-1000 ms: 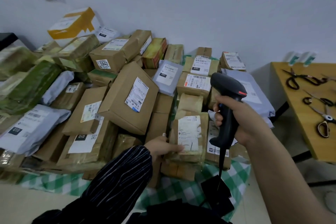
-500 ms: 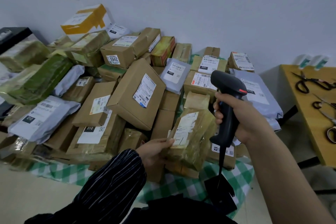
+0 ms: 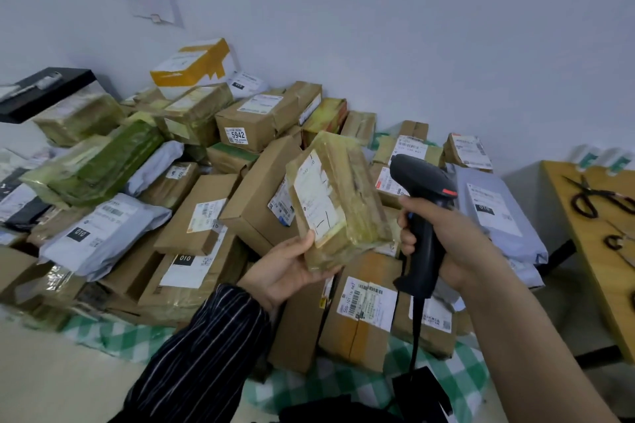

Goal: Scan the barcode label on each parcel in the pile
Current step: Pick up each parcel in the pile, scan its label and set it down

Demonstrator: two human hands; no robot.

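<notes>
Green checked cloth (image 3: 343, 385) is lying nearest on the floor, carrying the pile (image 3: 254, 189) from its front edge back. Above it the left hand (image 3: 288, 271) is holding a tape-wrapped parcel (image 3: 347, 182) by its lower end, fingers curling underneath and thumb pressing near the bottom corner of its white label (image 3: 314, 199). The parcel is hanging clear of the pile, label side facing the camera. Just beside it the right hand (image 3: 446, 240) is gripping the handle of the black scanner (image 3: 424, 213), whose head is sitting by the parcel's right edge and not squarely facing the label. For a clean read, the person is likely needing to turn label and scanner window toward each other, keeping the thumb off the print and tilting away glare from the glossy tape. Farther back, parcels are leaning against the wall, and scissors (image 3: 598, 197) are lying on the counter (image 3: 584, 268).
</notes>
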